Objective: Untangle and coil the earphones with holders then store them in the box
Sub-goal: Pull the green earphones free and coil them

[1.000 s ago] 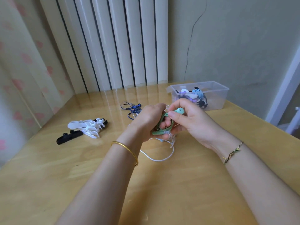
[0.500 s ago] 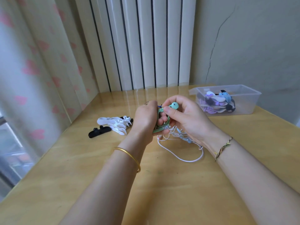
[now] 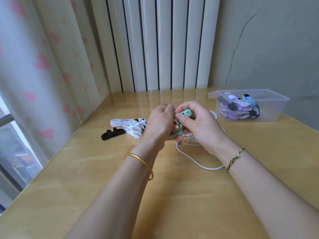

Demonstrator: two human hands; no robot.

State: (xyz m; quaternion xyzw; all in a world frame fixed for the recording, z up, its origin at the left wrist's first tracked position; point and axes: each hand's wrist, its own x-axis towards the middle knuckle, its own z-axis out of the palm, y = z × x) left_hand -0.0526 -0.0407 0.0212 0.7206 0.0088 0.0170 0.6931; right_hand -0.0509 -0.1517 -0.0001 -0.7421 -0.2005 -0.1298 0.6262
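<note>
Wooden table [image 3: 86,195]; heart-print curtain [image 3: 43,66] left — white ribbed panel [image 3: 164,40], perhaps radiator; cracked wall [image 3: 267,49].

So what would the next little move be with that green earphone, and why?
Probably wind the last stretch onto the coil. The right hand pinches the green earbud just above that coil, gripped by the left hand, so little cable looks left. The white holders beside them would likely come next.

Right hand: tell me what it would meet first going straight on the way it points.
Likely the left hand, just across the green earphone coil both hands grip; depth is unclear.
</note>
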